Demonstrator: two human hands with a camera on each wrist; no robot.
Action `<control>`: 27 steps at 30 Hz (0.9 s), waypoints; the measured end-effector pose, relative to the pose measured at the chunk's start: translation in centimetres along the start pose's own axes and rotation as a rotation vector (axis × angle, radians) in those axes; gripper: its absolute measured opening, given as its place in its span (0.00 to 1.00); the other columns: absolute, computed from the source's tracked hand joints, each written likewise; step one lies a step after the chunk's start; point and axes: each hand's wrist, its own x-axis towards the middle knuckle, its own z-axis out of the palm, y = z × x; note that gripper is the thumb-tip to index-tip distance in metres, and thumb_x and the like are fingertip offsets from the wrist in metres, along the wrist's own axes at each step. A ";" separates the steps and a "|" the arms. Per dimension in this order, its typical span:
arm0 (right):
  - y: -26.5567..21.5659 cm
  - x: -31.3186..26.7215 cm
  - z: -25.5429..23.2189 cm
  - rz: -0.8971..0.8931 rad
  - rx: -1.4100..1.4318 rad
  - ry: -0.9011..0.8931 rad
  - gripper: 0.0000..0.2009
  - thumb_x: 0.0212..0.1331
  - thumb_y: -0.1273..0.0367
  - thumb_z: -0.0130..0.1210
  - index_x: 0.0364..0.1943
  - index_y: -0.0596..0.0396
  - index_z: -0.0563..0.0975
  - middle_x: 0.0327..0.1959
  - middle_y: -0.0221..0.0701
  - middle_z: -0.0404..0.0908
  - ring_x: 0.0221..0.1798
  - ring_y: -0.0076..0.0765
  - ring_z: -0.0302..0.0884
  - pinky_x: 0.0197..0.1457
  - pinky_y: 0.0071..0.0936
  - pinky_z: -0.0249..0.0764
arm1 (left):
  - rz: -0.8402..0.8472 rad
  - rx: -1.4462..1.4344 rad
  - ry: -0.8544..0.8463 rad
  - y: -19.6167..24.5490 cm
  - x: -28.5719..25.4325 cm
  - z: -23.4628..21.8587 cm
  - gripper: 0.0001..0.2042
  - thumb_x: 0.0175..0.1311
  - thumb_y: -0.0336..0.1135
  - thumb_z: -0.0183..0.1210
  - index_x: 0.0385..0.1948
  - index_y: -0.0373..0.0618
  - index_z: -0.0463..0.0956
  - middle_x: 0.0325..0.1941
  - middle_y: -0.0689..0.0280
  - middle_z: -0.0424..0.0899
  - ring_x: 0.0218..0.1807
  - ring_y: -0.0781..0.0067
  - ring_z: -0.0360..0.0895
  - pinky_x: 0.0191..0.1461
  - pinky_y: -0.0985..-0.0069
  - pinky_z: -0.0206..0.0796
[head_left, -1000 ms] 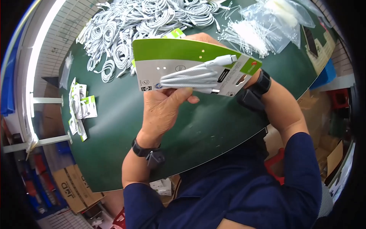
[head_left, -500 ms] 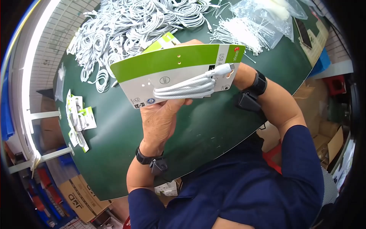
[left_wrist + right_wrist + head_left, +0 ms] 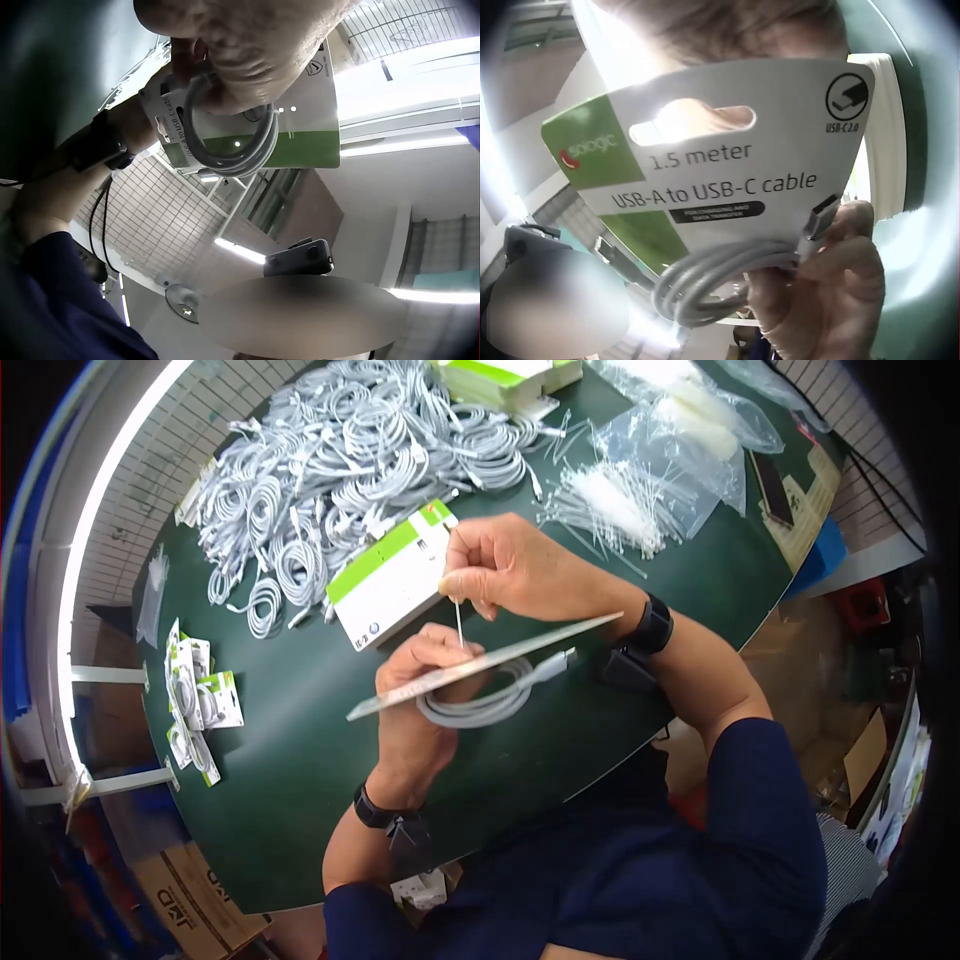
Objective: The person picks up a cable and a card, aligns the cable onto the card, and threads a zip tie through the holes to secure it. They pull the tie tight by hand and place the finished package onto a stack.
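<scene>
In the head view, my left hand (image 3: 410,732) holds a green and white retail card with a coiled light-grey USB cable (image 3: 480,713) against its front. The card (image 3: 731,176) is tilted almost edge-on in the head view; in the right wrist view its print reads USB-A to USB-C cable, 1.5 meter. Behind it, my right hand (image 3: 525,575) pinches a thin white cable tie (image 3: 460,622) that runs down to the left fingers at the card's back. Past both hands, a stack of similar cards (image 3: 385,585) lies on the table.
A large heap of coiled cables (image 3: 350,450) covers the back of the green table (image 3: 560,760). Loose cable ties (image 3: 620,500) and plastic bags (image 3: 690,435) lie at the back right. Several carded cables (image 3: 200,695) are at the left edge, and a phone (image 3: 770,490) is at far right.
The card has tipped from facing the camera to nearly edge-on and come lower. My right hand has come out from behind it, now pulling up a cable tie. More of the card stack shows.
</scene>
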 end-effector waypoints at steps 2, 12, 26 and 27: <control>-0.1 0.0 -0.4 0.012 0.130 -0.019 0.06 0.70 0.74 0.59 0.35 0.59 0.76 0.28 0.25 0.80 0.26 0.16 0.75 0.29 0.18 0.70 | 0.072 0.048 -0.060 0.0 0.5 0.1 0.08 0.61 0.25 0.73 0.36 0.41 0.81 0.44 0.65 0.79 0.49 0.72 0.83 0.56 0.71 0.79; -0.6 -0.2 -1.0 0.069 0.243 -0.116 0.03 0.70 0.74 0.59 0.39 0.59 0.78 0.34 0.30 0.83 0.31 0.19 0.78 0.35 0.19 0.74 | 0.085 -0.248 0.359 -2.2 0.1 -1.0 0.18 0.70 0.37 0.68 0.57 0.46 0.77 0.54 0.62 0.82 0.53 0.68 0.83 0.58 0.64 0.80; -2.8 -1.3 -1.7 -0.263 0.116 0.052 0.14 0.71 0.65 0.63 0.51 0.61 0.80 0.44 0.36 0.87 0.44 0.25 0.85 0.46 0.23 0.81 | -0.001 -0.175 0.185 1.2 0.8 -2.3 0.23 0.66 0.26 0.66 0.62 0.47 0.73 0.57 0.67 0.83 0.52 0.74 0.82 0.47 0.74 0.75; -3.1 -1.2 -1.6 -0.298 -0.055 0.078 0.13 0.70 0.66 0.64 0.51 0.61 0.80 0.43 0.35 0.87 0.42 0.24 0.85 0.45 0.22 0.80 | -0.001 -0.194 0.192 1.5 1.0 -2.0 0.23 0.65 0.26 0.66 0.62 0.48 0.74 0.56 0.68 0.84 0.52 0.75 0.82 0.46 0.76 0.74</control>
